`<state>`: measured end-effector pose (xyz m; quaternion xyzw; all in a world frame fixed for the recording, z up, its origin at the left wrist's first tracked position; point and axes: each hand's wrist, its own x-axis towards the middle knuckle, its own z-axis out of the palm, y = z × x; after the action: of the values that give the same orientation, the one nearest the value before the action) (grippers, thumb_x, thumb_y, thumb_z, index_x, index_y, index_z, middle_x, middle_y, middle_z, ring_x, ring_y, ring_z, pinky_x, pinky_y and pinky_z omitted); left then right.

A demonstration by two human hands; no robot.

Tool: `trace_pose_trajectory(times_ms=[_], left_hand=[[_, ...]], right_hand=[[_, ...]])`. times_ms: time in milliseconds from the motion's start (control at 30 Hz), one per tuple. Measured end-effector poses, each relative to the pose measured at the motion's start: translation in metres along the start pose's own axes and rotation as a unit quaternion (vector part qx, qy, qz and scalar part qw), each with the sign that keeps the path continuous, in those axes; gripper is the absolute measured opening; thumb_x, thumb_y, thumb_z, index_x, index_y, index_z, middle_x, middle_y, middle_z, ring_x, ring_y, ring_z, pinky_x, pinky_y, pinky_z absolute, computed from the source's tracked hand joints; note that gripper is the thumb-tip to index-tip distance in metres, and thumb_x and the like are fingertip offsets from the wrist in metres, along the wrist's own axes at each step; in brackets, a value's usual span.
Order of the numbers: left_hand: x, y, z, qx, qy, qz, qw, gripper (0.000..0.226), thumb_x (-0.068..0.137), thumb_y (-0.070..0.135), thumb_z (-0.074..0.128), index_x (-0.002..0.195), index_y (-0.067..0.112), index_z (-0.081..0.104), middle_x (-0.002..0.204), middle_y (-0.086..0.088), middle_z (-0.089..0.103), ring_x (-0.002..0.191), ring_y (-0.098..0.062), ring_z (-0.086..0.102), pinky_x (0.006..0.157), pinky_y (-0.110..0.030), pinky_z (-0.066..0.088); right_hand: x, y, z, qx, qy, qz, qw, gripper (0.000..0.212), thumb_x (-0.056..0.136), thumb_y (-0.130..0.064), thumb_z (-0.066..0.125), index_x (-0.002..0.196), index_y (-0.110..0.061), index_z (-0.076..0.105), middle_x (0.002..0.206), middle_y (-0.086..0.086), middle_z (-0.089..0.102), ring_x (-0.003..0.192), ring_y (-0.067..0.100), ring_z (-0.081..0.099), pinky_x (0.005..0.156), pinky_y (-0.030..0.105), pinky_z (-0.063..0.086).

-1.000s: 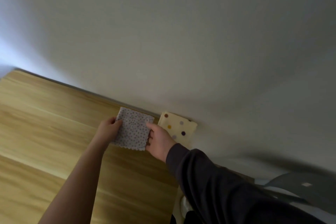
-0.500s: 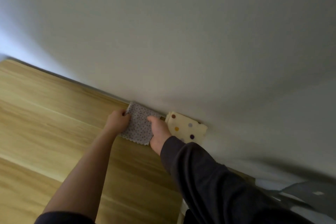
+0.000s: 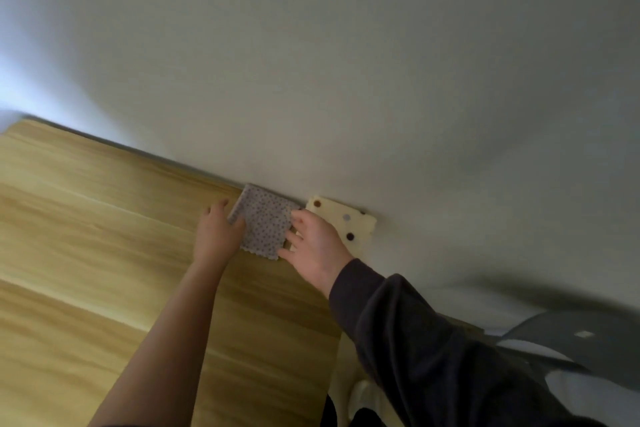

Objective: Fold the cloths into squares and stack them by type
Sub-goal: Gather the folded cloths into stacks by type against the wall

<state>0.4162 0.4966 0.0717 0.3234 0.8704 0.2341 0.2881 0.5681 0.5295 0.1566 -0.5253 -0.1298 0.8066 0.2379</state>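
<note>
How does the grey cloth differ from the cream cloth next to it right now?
The grey cloth has many tiny dots; the cream cloth has a few large ones. The left hand and right hand touch the grey cloth's sides; the cream cloth lies to its right, partly hidden by the right hand. Both are folded squares, flat on the table against the wall.
</note>
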Motion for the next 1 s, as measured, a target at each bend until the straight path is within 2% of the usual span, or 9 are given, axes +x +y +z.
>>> trace_pose_trajectory(times_ms=[33, 67, 200, 267, 400, 500, 667, 767, 1000], left_hand=[[-0.014, -0.001, -0.001, -0.016, 0.013, 0.005, 1.000, 0.052, 0.089, 0.015, 0.057, 0.138, 0.002, 0.042, 0.133, -0.024, 0.049, 0.123, -0.038, 0.045, 0.100, -0.041, 0.036], [-0.033, -0.001, -0.003, -0.040, 0.022, 0.007, 0.999, 0.049, 0.088, 0.014, 0.058, 0.135, 0.003, 0.046, 0.130, -0.022, 0.052, 0.120, -0.036, 0.048, 0.098, -0.041, 0.038], [-0.115, 0.004, -0.001, -0.164, 0.023, 0.013, 0.986, 0.034, 0.091, 0.013, 0.058, 0.125, 0.010, 0.054, 0.117, -0.001, 0.059, 0.102, -0.018, 0.058, 0.086, -0.029, 0.044], [-0.161, 0.008, 0.006, -0.208, 0.025, 0.022, 0.978, 0.028, 0.092, 0.012, 0.057, 0.120, 0.015, 0.055, 0.111, 0.003, 0.060, 0.096, -0.014, 0.059, 0.080, -0.026, 0.044], [-0.237, 0.008, 0.024, -0.268, 0.026, 0.035, 0.962, 0.022, 0.091, 0.008, 0.058, 0.108, 0.022, 0.056, 0.102, 0.004, 0.064, 0.093, -0.015, 0.062, 0.079, -0.033, 0.051], [-0.302, 0.006, 0.034, -0.292, 0.029, 0.042, 0.955, 0.022, 0.091, 0.007, 0.056, 0.102, 0.026, 0.056, 0.099, 0.005, 0.065, 0.092, -0.017, 0.063, 0.081, -0.036, 0.050], [-0.394, -0.011, 0.042, -0.290, 0.015, 0.033, 0.956, 0.019, 0.092, 0.010, 0.055, 0.105, 0.024, 0.057, 0.102, 0.003, 0.066, 0.095, -0.017, 0.064, 0.085, -0.036, 0.051], [-0.438, -0.029, 0.044, -0.287, 0.019, 0.033, 0.957, 0.019, 0.092, 0.008, 0.054, 0.103, 0.023, 0.058, 0.100, -0.002, 0.067, 0.091, -0.019, 0.064, 0.082, -0.035, 0.050], [-0.503, -0.076, 0.040, -0.295, 0.003, 0.025, 0.955, 0.018, 0.094, 0.008, 0.051, 0.097, 0.025, 0.056, 0.100, -0.002, 0.066, 0.080, -0.011, 0.065, 0.071, -0.025, 0.046]], right_hand=[[-0.009, 0.001, -0.007, -0.014, 0.007, -0.026, 1.000, 0.058, 0.094, -0.025, 0.049, 0.145, -0.005, 0.030, 0.153, 0.016, 0.026, 0.140, 0.032, 0.028, 0.111, 0.044, 0.033], [-0.019, 0.003, -0.015, -0.004, -0.011, -0.025, 1.000, 0.053, 0.098, -0.019, 0.046, 0.146, -0.006, 0.029, 0.154, 0.013, 0.026, 0.140, 0.030, 0.028, 0.111, 0.047, 0.031], [-0.066, 0.004, -0.050, 0.027, -0.044, -0.019, 0.998, 0.048, 0.100, -0.013, 0.042, 0.146, -0.004, 0.028, 0.151, 0.012, 0.031, 0.136, 0.030, 0.035, 0.109, 0.050, 0.032], [-0.090, 0.008, -0.073, 0.014, -0.043, -0.027, 0.999, 0.047, 0.100, -0.013, 0.041, 0.145, -0.002, 0.028, 0.149, 0.014, 0.034, 0.133, 0.030, 0.038, 0.110, 0.052, 0.031], [-0.137, 0.024, -0.130, 0.029, -0.059, -0.035, 0.997, 0.047, 0.101, -0.014, 0.039, 0.146, -0.005, 0.028, 0.148, 0.014, 0.036, 0.134, 0.032, 0.038, 0.107, 0.050, 0.035], [-0.177, 0.047, -0.178, 0.037, -0.068, -0.032, 0.996, 0.044, 0.101, -0.015, 0.039, 0.143, -0.005, 0.032, 0.148, 0.014, 0.037, 0.133, 0.033, 0.039, 0.101, 0.050, 0.038], [-0.233, 0.087, -0.234, 0.039, -0.067, -0.025, 0.997, 0.044, 0.102, -0.016, 0.038, 0.144, -0.006, 0.031, 0.145, 0.016, 0.041, 0.130, 0.034, 0.042, 0.093, 0.050, 0.044], [-0.264, 0.111, -0.250, 0.045, -0.070, -0.017, 0.996, 0.044, 0.101, -0.014, 0.040, 0.144, -0.005, 0.034, 0.142, 0.016, 0.044, 0.127, 0.034, 0.045, 0.090, 0.049, 0.046], [-0.316, 0.168, -0.271, 0.036, -0.089, -0.032, 0.995, 0.044, 0.101, -0.017, 0.038, 0.144, -0.009, 0.035, 0.135, 0.015, 0.050, 0.122, 0.032, 0.050, 0.088, 0.047, 0.049]])
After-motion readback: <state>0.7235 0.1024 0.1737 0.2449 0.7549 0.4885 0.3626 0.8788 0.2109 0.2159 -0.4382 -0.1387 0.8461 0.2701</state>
